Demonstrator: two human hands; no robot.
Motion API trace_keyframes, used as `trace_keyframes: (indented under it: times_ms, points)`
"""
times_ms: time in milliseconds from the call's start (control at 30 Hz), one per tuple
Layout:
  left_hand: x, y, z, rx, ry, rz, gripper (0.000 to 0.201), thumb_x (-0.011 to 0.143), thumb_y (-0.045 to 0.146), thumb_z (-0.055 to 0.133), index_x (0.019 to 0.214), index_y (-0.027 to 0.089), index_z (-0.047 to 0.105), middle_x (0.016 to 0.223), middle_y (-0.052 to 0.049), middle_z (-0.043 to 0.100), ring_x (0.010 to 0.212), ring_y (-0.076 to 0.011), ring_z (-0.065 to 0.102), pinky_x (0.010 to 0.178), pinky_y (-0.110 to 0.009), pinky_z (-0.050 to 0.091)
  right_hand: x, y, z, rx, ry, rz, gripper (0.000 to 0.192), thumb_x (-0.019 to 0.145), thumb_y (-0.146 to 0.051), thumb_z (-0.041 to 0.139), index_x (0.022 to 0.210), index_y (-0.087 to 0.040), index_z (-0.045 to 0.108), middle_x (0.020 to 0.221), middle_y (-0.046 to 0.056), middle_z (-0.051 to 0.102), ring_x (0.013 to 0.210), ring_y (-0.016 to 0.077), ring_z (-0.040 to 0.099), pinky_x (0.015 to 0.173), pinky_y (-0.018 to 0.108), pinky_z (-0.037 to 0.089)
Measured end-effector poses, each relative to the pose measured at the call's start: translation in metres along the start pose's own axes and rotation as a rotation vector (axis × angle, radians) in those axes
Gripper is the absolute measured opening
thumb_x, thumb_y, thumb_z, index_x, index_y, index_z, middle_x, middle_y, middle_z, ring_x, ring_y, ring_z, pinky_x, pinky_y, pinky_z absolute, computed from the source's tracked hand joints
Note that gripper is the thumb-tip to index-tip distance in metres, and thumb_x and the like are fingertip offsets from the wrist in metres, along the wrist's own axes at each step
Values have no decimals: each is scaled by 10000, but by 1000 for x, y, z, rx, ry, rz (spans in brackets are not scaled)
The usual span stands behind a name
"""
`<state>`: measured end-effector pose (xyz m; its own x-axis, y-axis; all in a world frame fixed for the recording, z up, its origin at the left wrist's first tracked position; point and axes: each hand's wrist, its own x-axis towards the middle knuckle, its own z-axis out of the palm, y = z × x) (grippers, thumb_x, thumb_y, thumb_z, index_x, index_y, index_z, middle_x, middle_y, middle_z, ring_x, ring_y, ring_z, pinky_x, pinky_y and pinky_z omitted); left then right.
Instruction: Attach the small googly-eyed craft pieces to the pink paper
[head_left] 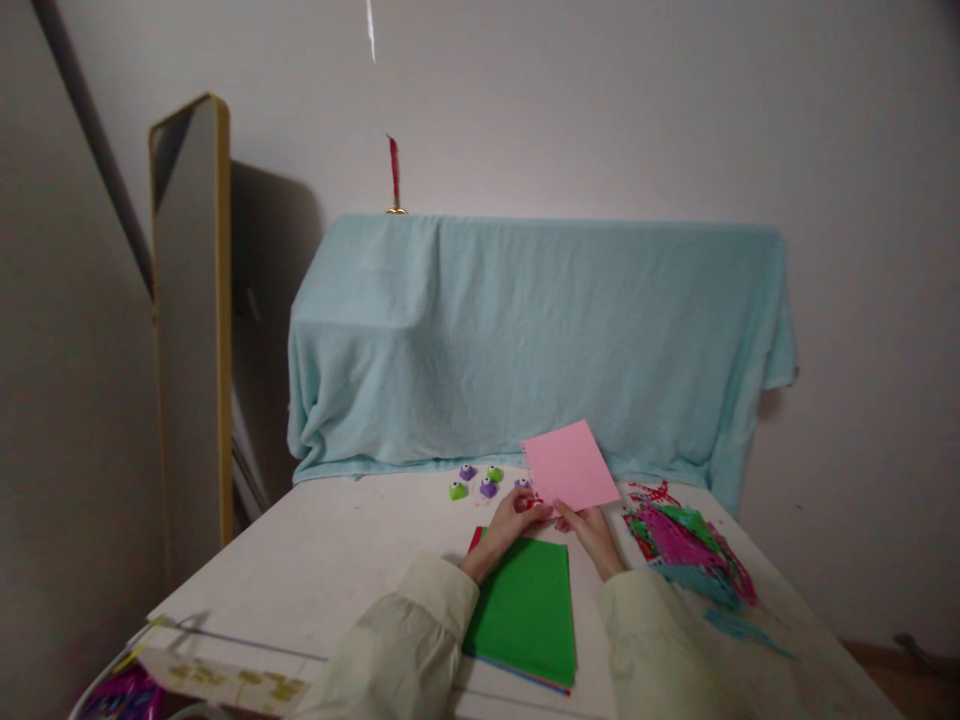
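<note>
A pink sheet of paper [574, 465] is tilted up above the table, a row of small cut marks along its left edge. My right hand [589, 530] pinches its lower edge, thumb on top. At the lower left corner, my left hand [516, 515] is closed around a small red thing [535, 502] that looks like a paper punch; the fingers partly hide it. Beyond my left hand sit several small purple and green punches [487, 487] with white round tops. Below my forearms lies a stack of coloured paper [529, 610], green on top, with red and blue edges showing.
To the right lies a loose heap of perforated paper [686, 545] in pink, green, red and teal. A pale blue cloth [540, 330] drapes over something behind the white table [360, 560]. A gold-framed mirror [223, 330] stands at the left.
</note>
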<state>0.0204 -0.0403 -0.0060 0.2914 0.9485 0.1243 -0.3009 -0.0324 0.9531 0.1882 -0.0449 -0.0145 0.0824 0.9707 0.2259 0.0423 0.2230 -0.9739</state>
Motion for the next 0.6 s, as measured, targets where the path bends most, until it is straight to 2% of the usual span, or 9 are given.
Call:
trace_keyframes:
  times_ms: [600]
  points:
    - [0, -1, 1, 41, -38, -66, 489, 625, 474, 738, 922, 146, 532, 781, -51, 654, 627, -171, 637, 632, -299, 497, 0, 0, 0, 19, -38, 1, 472, 577, -600, 712, 666, -143, 635, 536, 57, 617, 483, 182, 548, 473, 292, 429]
